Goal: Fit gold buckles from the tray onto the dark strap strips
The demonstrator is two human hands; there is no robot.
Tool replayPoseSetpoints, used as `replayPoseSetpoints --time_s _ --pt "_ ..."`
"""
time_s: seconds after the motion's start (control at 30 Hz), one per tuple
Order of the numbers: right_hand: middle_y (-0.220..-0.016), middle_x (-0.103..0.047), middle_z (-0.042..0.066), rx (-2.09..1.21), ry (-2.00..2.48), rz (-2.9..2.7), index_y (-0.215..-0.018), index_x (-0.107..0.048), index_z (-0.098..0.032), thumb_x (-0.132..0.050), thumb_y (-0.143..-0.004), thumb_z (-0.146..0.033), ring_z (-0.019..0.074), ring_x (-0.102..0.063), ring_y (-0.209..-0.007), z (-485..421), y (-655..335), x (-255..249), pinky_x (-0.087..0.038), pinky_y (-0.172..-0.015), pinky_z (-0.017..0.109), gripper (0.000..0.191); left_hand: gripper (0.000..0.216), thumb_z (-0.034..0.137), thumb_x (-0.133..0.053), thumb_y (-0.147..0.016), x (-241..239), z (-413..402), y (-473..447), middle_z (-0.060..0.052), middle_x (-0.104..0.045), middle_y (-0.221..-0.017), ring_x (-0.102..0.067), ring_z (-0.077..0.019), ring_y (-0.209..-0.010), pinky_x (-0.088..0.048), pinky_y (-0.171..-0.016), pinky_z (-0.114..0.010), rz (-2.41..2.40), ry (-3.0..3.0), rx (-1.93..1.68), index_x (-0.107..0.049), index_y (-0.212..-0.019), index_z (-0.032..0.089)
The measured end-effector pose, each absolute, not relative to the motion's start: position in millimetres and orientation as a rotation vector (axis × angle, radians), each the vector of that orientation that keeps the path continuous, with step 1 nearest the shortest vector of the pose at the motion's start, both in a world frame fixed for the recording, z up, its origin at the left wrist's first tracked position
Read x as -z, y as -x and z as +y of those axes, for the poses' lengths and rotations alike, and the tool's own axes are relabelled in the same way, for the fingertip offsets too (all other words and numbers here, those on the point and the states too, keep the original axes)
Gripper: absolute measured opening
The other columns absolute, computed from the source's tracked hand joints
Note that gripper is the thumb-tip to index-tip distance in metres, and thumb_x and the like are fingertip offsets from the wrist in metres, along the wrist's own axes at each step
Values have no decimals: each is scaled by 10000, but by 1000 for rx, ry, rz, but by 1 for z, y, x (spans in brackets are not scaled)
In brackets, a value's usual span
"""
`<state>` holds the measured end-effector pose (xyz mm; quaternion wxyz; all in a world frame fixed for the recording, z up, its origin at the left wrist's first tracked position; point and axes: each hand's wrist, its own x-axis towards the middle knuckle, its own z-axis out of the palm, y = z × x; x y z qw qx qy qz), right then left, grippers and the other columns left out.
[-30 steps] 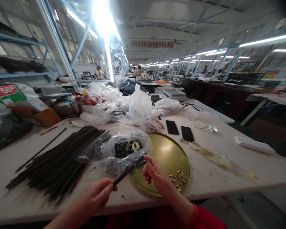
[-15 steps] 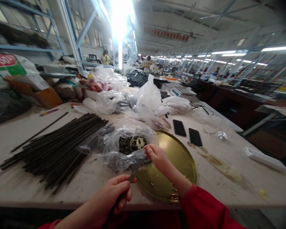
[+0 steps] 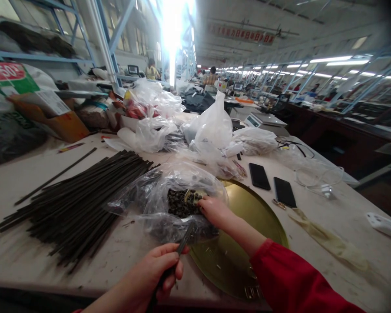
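Observation:
My left hand (image 3: 161,267) is closed around a narrow dark strip (image 3: 186,238), whose upper end points up toward the bag. My right hand (image 3: 217,211) reaches into an open clear plastic bag (image 3: 150,202). Its fingers are bent together at small dark pieces (image 3: 178,204) inside. What they grip, if anything, is hidden. Beside the fingertips, a pale round item (image 3: 193,196) lies on the pieces, partly covered. Under my right forearm is a round gold-coloured tray (image 3: 252,204) with a few small bits on it. A fanned pile of dark strips (image 3: 84,202) lies left of the bag.
Two dark phones (image 3: 259,176) lie right of the tray, near a yellowish strip of material (image 3: 329,241) and a white device (image 3: 384,225). White plastic bags (image 3: 211,124) crowd the back of the table. A scale (image 3: 263,121) stands behind. People are seated far off.
My right hand has moved from the strip's upper end into the bag, among the dark pieces. My left hand still holds the strip, now slightly lower. The view has shifted a little.

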<state>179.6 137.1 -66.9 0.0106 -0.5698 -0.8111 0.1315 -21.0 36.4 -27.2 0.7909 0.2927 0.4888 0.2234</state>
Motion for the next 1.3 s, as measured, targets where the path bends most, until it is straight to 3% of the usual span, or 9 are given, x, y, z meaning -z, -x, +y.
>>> replayPoseSetpoints --time_s 0.3,0.6,0.9,0.97,1.07,1.2,1.3 --pt "-923 -635 121 -291 1809 -2541 -867 -649 -149 -420 -817 -135 234 -586 -841 131 -180 61 -398 -730 307 234 284 262 -551 -616 22 24 18 59 -521 -525 -282 -29 -347 -182 -317 -143 1068 -626 -519 -565 -876 149" --pt "-1038 -612 68 -344 1778 -2462 -1081 -580 -229 -491 -830 -221 194 -591 -920 116 -177 52 -410 -774 270 267 353 286 -562 -616 18 8 18 63 -522 -532 -296 -33 -352 -174 -315 -143 1093 -697 -525 -543 -936 140" --pt "-998 -611 51 -650 1742 -2196 -953 -587 -135 -543 -841 -269 188 -579 -917 126 -167 69 -456 -812 405 180 363 332 -543 -638 17 -1 29 59 -533 -542 -295 -34 -338 -159 -332 -160 1156 -793 -557 -542 -951 147" --pt "-961 -627 57 -729 1710 -2051 -898 -609 -134 -564 -802 -179 195 -570 -937 126 -173 67 -435 -839 386 115 351 361 -527 -659 16 0 31 54 -543 -543 -295 -28 -334 -155 -342 -163 1172 -863 -566 -544 -933 142" --pt "-856 -645 56 -898 1634 -1785 -885 -619 -135 -536 -747 -114 180 -589 -854 119 -182 61 -441 -811 337 163 393 421 -529 -658 18 7 31 69 -527 -503 -288 -26 -316 -143 -346 -169 1181 -921 -546 -544 -930 138" --pt "-744 -632 20 -1233 1454 -1431 -933 -590 -134 -497 -772 -238 122 -606 -647 97 -182 52 -495 -707 308 213 442 479 -513 -657 23 19 26 94 -479 -433 -262 -30 -288 -123 -335 -174 1174 -991 -535 -536 -936 137" --pt "-752 -630 20 -1420 1310 -1195 -914 -574 -141 -571 -733 -309 114 -618 -650 75 -175 48 -504 -725 311 246 419 487 -480 -685 25 23 20 92 -472 -429 -260 -30 -294 -140 -334 -170 1139 -1058 -550 -531 -908 136"
